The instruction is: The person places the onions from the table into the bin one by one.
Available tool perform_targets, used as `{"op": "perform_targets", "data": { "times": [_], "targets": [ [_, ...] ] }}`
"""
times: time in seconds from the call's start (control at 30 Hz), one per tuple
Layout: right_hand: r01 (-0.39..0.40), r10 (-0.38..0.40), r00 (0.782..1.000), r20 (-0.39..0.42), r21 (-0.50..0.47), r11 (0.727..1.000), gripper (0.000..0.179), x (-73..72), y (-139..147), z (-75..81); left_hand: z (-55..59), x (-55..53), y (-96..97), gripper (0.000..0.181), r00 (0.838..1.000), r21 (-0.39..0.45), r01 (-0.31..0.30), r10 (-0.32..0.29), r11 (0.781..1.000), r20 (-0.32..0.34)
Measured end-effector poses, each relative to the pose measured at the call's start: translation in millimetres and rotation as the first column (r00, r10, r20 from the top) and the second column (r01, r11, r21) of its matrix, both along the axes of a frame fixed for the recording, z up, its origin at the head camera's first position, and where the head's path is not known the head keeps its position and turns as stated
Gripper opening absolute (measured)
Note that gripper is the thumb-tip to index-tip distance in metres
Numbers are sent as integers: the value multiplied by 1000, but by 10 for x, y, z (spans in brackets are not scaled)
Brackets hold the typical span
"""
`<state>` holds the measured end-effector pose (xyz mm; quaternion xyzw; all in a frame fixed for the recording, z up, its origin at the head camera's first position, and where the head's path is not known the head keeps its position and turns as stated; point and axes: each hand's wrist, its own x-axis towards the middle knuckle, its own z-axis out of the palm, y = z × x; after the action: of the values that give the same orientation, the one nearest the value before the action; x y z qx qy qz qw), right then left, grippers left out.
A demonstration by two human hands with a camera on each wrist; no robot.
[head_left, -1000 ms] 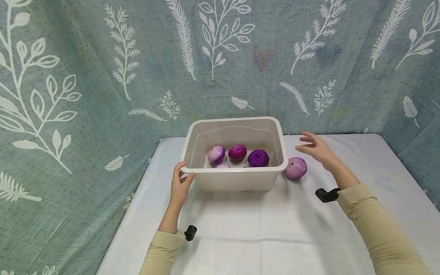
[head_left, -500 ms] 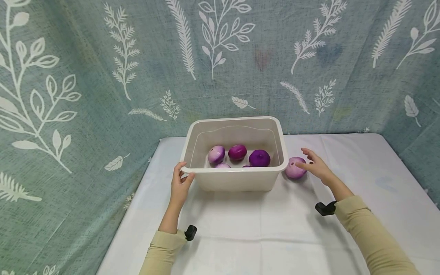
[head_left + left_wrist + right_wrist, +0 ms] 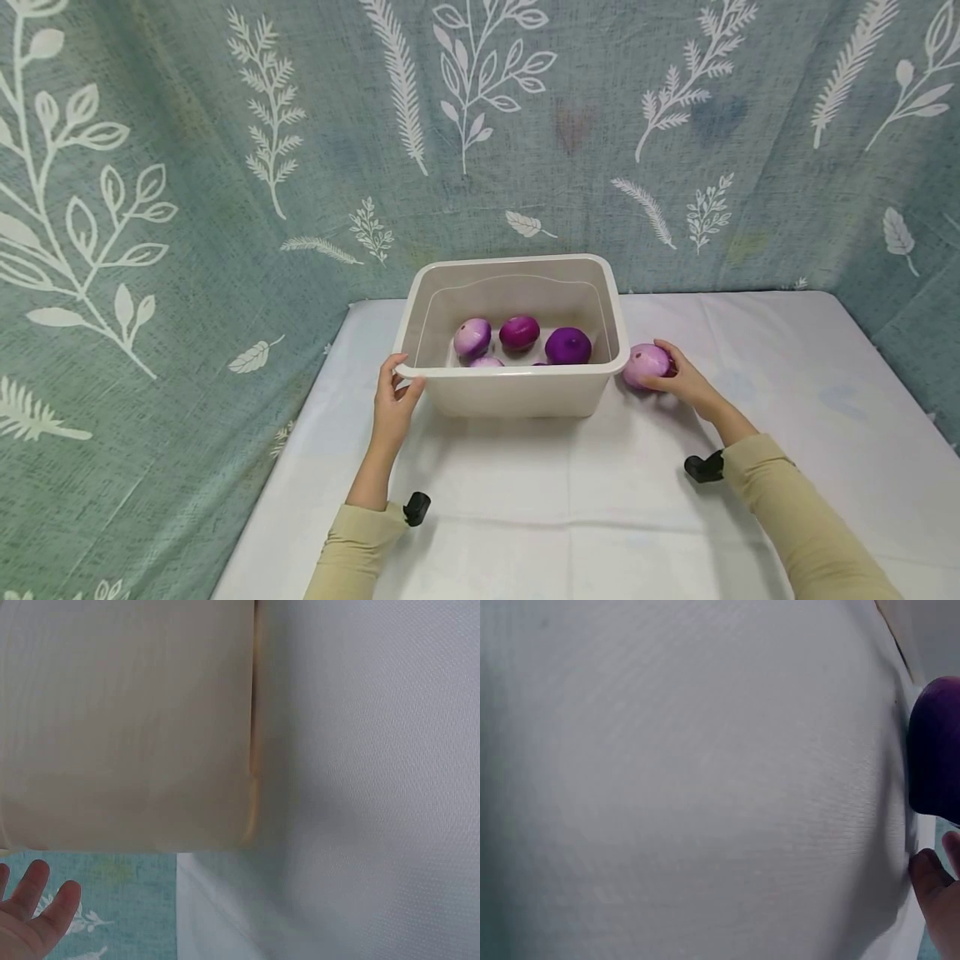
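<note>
A beige plastic bin stands at the back middle of the table. My left hand holds its front left rim corner, fingers at the side and thumb against the front wall. Just right of the bin, a pale purple onion rests on the table. My right hand has its thumb and fingers curled round the onion's right side. The right wrist view shows its dark underside partly, with fingertips below. Inside the bin lie several onions, among them a dark purple onion; the front wall partly hides some.
A white cloth covers the table. Close behind the bin hangs a green curtain with white leaf prints, which also runs along both sides. A black wrist camera sits at the right cuff, another black camera at the left.
My right hand has come down from above and behind the onion and closed round it. The dark purple onion in the bin has shifted slightly right. My left hand has stayed at the rim.
</note>
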<state>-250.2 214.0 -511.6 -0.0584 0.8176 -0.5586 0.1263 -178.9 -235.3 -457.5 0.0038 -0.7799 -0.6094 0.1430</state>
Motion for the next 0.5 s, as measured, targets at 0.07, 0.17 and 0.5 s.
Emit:
{"op": "perform_targets", "data": {
  "times": [0.07,0.17,0.5],
  "targets": [
    [8,-8,1000,-1,-9,1000,87,1,3,-19,53,28,18,47,1000,8,6,-6,1000,15],
    [15,-15,1000,-1,-5,1000,88,-4,3,-41,140,73,54,48,1000,16,15,-15,1000,20],
    [8,-8,1000,-27,17,1000,84,-20,-12,-90,6,8,0,48,1000,12,11,-11,1000,25]
  ]
}}
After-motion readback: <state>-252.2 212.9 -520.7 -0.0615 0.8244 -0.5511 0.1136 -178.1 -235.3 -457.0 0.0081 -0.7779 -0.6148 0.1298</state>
